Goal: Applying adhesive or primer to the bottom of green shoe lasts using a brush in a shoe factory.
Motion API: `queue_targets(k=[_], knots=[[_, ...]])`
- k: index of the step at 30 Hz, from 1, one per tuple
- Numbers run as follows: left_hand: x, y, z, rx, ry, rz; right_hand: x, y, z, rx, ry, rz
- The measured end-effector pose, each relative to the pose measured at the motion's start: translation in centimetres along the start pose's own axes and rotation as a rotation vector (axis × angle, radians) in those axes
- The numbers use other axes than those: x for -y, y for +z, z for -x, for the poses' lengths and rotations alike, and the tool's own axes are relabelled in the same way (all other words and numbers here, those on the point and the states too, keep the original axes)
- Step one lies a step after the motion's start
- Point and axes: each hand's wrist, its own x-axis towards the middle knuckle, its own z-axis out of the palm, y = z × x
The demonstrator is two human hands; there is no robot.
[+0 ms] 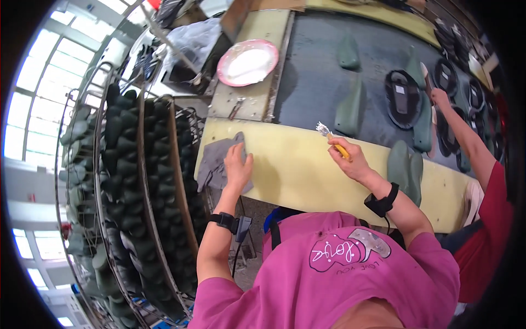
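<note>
My right hand (353,163) is closed around the yellow handle of a small brush (330,134). White stuff coats the brush's tip, which points up and away over the pale yellow board (296,156). On the board's left end lies a pile of flat grey pieces (215,163), perhaps fabric or insoles. My left hand (238,164) rests on the pile's right side, its fingers stretched out and apart. Beyond the hands sits a pink-rimmed plate (223,68) with white paste in it.
Left of the board stands a metal rack (143,164) full of dark green shoe lasts. Green lasts (350,107) and black shoe uppers (404,98) lie on the dark belt (312,66). At the right a co-worker's arm (466,129) reaches over it. Paired lasts (404,171) stand near my right forearm.
</note>
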Motion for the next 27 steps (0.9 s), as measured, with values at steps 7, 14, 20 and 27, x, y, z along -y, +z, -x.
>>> queue_targets(k=[7, 14, 20, 27], knots=[[6.9, 2.2, 4.4, -0.057, -0.177, -0.409, 1.4, 7.3, -2.5, 0.117, -0.257, 0.09], [9.0, 2.3, 0.5, 0.045, -0.109, -0.409, 1.9, 13.5, -11.3, 0.081, -0.394, 0.337], [9.5, 2.4, -3.5, 0.007, -0.059, -0.391, -0.8, 18.9, -21.7, 0.069, -0.426, 0.646], [10.6, 1.2, -2.9, 0.023, -0.058, -0.244, -3.2, 22.0, -21.4, 0.252, -0.311, 0.816]])
